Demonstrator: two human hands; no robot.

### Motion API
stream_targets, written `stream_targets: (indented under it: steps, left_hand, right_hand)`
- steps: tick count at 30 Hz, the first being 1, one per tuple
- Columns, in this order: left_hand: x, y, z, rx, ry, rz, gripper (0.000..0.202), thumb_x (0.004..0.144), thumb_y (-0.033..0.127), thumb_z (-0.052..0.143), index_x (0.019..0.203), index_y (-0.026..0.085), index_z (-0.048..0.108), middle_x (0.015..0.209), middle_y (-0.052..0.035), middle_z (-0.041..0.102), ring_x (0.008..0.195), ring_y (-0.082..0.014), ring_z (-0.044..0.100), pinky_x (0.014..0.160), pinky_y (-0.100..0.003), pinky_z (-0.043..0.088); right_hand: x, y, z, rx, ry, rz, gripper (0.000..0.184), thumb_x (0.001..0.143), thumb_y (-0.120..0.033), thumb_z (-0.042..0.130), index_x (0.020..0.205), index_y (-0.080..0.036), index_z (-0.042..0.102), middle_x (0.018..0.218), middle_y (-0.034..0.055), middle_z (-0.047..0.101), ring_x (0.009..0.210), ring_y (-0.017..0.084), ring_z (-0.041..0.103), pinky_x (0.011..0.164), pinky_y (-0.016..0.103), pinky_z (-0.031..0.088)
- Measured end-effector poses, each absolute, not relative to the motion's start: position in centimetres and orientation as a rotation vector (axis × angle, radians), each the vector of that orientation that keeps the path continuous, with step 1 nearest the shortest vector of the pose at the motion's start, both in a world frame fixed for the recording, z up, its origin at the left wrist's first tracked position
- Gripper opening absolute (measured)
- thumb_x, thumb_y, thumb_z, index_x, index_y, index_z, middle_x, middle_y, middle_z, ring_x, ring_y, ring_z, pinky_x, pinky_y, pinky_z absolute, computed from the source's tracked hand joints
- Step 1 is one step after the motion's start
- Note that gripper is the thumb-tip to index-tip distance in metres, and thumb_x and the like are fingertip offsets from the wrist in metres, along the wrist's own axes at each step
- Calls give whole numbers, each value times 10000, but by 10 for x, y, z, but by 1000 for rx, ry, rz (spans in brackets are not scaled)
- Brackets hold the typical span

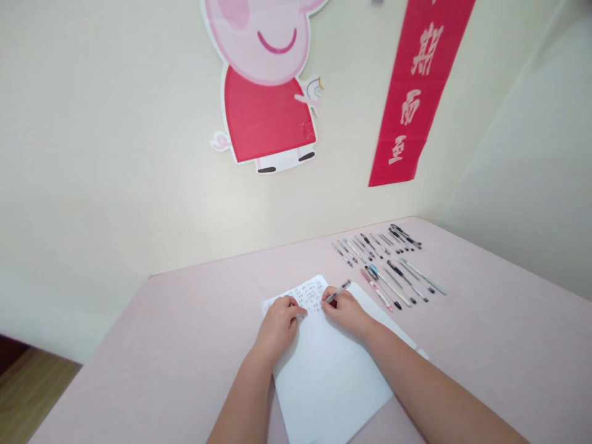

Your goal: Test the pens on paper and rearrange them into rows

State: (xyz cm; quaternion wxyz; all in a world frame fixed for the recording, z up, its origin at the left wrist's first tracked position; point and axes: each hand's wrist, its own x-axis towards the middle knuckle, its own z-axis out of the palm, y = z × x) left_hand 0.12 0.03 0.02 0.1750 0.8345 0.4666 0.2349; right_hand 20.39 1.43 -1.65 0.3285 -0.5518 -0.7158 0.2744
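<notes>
White paper (328,376) lies on the pink tabletop (194,333): handwriting (311,291) across the upper part, lower part blank. Right hand (345,310): fingers pinched round a slim pen (343,287), slanted at the written lines. Left hand (280,320): resting at the upper left of the paper, fingers curled; cannot tell whether they grip anything. Second sheet (370,306) partly behind the right forearm (416,376). Farther right, two rows of pens (391,286). Pig cutout (271,114) and red banner (414,105) on the wall (115,154).
</notes>
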Motion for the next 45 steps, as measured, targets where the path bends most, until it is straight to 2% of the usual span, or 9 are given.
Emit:
stream_targets:
  steps: [15,25,30,36,45]
  left_hand:
    - [2,2,-3,2354,1319,659,415,684,7,415,908,215,696,932,-60,591,918,-181,516,859,-339,410]
    - [-1,3,-2,2293,1379,741,384,692,0,414,934,190,645,938,-53,643,918,-177,553,877,-337,416]
    - [-1,3,-3,2281,1399,743,367,696,12,415,924,190,641,938,-48,656,920,-178,561,864,-328,426]
    - [-2,4,-5,2274,1410,722,362,709,31,414,939,195,640,925,-44,665,914,-183,562,869,-347,427]
    - [7,-2,6,2425,1279,684,436,674,-11,408,917,232,676,965,-58,582,938,-187,506,856,-339,406]
  right_hand:
    - [206,18,-22,-1390,-1812,816,46,690,-192,514,681,-178,557,564,-28,540,523,102,472,524,209,358]
    - [207,17,-17,-1391,-1753,815,110,654,-162,491,728,-182,569,606,-27,535,561,111,468,548,219,368]
    - [206,16,-12,-1342,-1785,818,99,696,-193,477,742,-180,564,577,-32,505,533,106,451,538,223,352]
    - [206,15,-6,-1366,-1752,846,114,683,-185,478,751,-199,568,629,-31,543,551,107,463,536,218,354]
    - [206,17,-17,-1329,-1733,937,31,658,-193,514,677,-180,535,565,-36,507,518,100,453,507,211,351]
